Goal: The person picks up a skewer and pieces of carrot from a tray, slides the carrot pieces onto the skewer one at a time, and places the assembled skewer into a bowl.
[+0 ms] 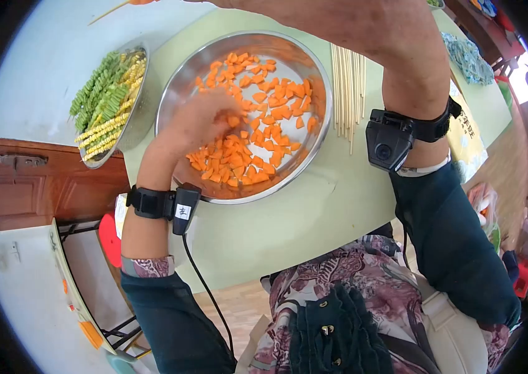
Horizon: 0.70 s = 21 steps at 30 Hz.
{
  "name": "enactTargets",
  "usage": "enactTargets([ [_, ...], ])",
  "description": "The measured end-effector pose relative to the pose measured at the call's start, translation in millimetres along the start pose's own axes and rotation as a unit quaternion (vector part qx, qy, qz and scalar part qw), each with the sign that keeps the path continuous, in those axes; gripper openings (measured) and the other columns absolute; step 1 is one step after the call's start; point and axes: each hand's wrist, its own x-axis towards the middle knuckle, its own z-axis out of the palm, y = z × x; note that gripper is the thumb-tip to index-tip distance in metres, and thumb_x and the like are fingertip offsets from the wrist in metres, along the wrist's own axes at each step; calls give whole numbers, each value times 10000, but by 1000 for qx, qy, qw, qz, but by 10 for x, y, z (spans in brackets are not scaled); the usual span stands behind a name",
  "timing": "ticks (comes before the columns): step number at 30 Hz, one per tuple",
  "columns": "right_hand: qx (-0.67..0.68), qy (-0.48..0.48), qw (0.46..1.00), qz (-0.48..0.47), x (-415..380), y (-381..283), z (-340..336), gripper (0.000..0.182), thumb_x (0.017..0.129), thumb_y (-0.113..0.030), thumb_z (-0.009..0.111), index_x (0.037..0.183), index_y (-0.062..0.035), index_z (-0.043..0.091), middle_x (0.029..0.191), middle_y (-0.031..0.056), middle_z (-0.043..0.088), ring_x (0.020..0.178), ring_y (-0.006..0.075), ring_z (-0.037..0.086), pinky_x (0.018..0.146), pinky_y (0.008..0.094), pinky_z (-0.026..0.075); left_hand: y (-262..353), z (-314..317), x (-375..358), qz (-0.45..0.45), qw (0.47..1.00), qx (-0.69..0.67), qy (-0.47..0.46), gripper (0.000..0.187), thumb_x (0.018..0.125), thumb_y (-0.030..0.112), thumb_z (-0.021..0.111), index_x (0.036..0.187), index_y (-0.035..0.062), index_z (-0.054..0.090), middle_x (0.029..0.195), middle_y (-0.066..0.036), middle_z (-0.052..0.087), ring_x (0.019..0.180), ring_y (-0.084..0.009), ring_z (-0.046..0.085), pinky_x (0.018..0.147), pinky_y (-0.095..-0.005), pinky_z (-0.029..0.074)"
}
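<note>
My left hand (205,118) is down in a wide steel bowl (307,163) of cut orange carrot pieces (230,159). Its fingers are curled in and a little blurred, with a carrot piece (233,121) at the fingertips. My right forearm (351,28) reaches across above the far side of the bowl, and the hand itself is past the top edge of the view. At the top left, a wooden skewer (107,14) with orange carrot on it pokes in from that same edge.
A steel basin (141,90) of skewered green vegetables (105,90) and corn (111,128) stands left of the bowl. Bare wooden skewers (347,93) lie to its right on the pale green table (289,218). A blue patterned cloth (467,57) is farther right.
</note>
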Motion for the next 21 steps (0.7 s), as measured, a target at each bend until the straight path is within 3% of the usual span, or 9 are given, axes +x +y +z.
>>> enactTargets([
  [1,4,-5,1000,3,-6,-9,-6,216,810,-151,618,693,30,634,552,142,494,554,265,492,588,361,439,-31,-22,-23,1,1000,1,1,310,693,-40,687,986,46,635,868,-45,578,774,-200,584,691,-319,510],
  [3,7,-14,1000,7,-11,-18,-25,219,810,-151,617,689,30,630,550,142,492,552,265,491,586,362,438,-84,-42,-50,-139,989,-24,39,237,737,-36,671,963,27,642,813,-37,589,629,-153,572,585,-277,491],
  [6,12,-23,1000,9,-9,-26,-37,222,811,-151,616,683,30,625,548,142,490,550,264,490,584,362,437,-38,-101,-26,-167,978,-15,125,172,768,-13,673,936,12,643,871,-52,614,582,-105,560,514,-244,472],
  [10,23,-32,999,15,-7,-26,-53,228,812,-152,614,674,30,618,545,142,486,546,264,488,582,363,436,-9,-101,35,-194,969,-6,155,142,770,19,692,907,13,654,942,-81,636,670,-152,605,582,-268,493],
  [12,22,-38,999,14,13,0,-71,231,813,-152,613,670,30,615,544,143,484,545,263,487,580,363,435,-7,-64,60,-38,972,140,184,123,766,49,701,880,17,669,1030,-97,640,827,-216,623,716,-317,511],
  [16,26,-51,998,22,20,-13,-52,237,814,-152,611,662,29,608,541,143,481,541,263,485,578,363,434,202,23,109,7,986,95,137,226,760,43,687,985,39,669,1194,-93,605,1044,-277,581,896,-355,471],
  [18,30,-54,998,24,7,-11,-69,240,815,-152,610,658,29,605,540,143,479,540,263,484,576,363,434,221,86,135,46,995,-13,88,393,753,4,656,1139,69,618,1302,-75,547,1170,-282,525,994,-366,420],
  [19,30,-57,998,26,23,-24,-72,242,815,-152,610,656,29,603,539,143,478,539,263,484,576,364,433,178,97,135,46,995,-13,88,393,753,4,656,1139,69,618,1302,-75,547,1170,-282,525,994,-366,420],
  [21,33,-64,997,28,49,-29,-82,245,816,-152,609,652,29,600,538,143,477,537,262,483,574,364,433,70,98,139,69,997,43,-15,527,748,-55,617,1249,91,544,1368,-71,490,1228,-283,484,1034,-371,386],
])
